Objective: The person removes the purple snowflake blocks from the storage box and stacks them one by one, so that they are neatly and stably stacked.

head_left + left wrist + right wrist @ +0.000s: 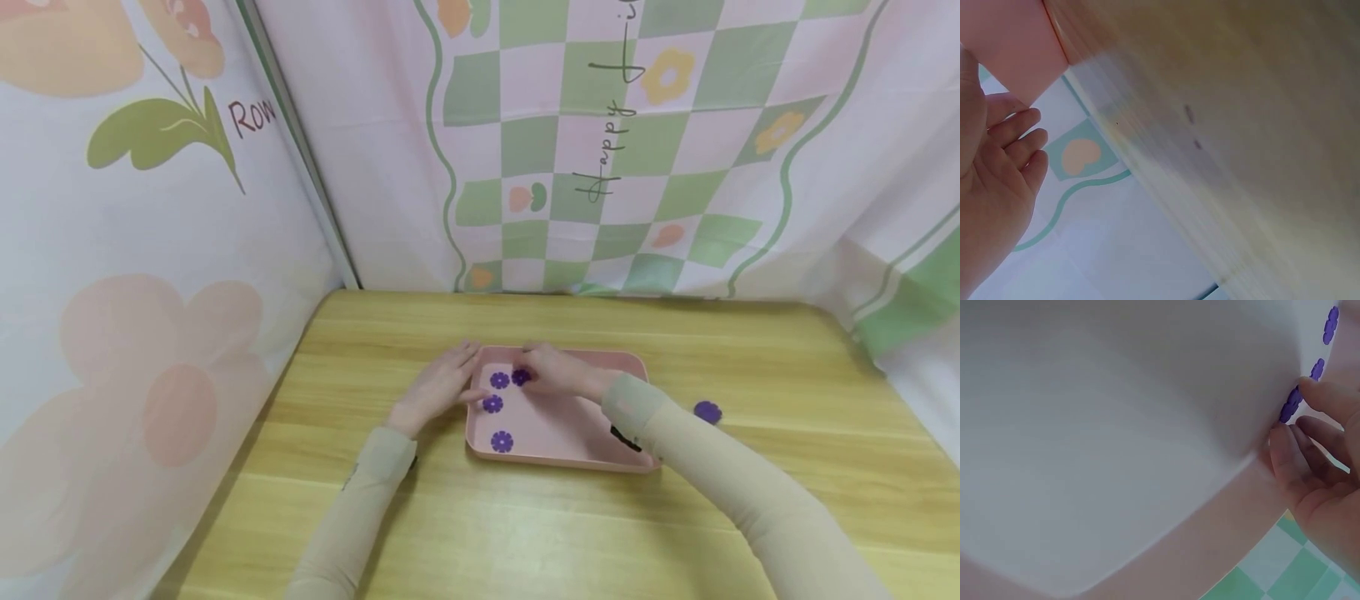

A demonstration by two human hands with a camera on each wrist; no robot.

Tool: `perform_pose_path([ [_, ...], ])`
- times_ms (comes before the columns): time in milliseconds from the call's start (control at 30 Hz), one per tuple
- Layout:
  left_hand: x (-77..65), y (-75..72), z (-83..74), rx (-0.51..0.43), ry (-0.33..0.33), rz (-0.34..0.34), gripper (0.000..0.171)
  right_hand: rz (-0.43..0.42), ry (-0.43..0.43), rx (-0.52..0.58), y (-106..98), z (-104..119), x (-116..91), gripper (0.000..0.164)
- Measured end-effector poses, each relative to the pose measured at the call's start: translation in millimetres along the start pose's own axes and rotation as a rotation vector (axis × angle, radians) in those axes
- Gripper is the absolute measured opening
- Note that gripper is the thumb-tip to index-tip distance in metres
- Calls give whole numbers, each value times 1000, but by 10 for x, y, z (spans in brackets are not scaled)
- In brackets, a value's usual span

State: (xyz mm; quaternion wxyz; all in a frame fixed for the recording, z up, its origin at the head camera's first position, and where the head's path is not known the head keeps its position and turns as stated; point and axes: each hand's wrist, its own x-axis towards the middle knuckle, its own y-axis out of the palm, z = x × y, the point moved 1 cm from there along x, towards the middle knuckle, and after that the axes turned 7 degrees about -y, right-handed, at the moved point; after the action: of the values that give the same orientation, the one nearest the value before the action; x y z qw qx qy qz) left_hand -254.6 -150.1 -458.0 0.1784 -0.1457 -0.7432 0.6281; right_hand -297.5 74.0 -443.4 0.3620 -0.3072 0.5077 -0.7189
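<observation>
A pink rectangular tray (562,429) stands on the wooden table. My right hand (558,371) reaches into its back left part and pinches a purple flower-shaped piece (521,377) between thumb and fingers; the right wrist view shows this piece (1291,405) edge-on at the tray floor. Three more flower pieces lie along the tray's left side: one beside the pinched piece (499,380), a second just in front (492,404), and a third near the front left corner (502,442). With fingers extended, my left hand (441,387) touches the tray's left wall.
Outside the tray, to its right, a dark purple flower-shaped item (707,411) lies on the table (420,533), partly behind my right sleeve. A checkered curtain (600,150) hangs at the table's back edge, and a floral cloth (150,375) hangs on the left.
</observation>
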Motion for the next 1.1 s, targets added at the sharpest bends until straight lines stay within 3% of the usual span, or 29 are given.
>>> perform_pose_path([
  [267, 3, -4, -1, -11, 2, 2, 83, -1, -9, -20, 39, -18, 18, 14],
  [733, 3, 8, 4, 5, -1, 2, 83, 55, 18, -49, 10, 1, 24, 21],
  [1100, -10, 1, -2, 4, 1, 1, 84, 98, 54, 3, -9, -5, 9, 24],
])
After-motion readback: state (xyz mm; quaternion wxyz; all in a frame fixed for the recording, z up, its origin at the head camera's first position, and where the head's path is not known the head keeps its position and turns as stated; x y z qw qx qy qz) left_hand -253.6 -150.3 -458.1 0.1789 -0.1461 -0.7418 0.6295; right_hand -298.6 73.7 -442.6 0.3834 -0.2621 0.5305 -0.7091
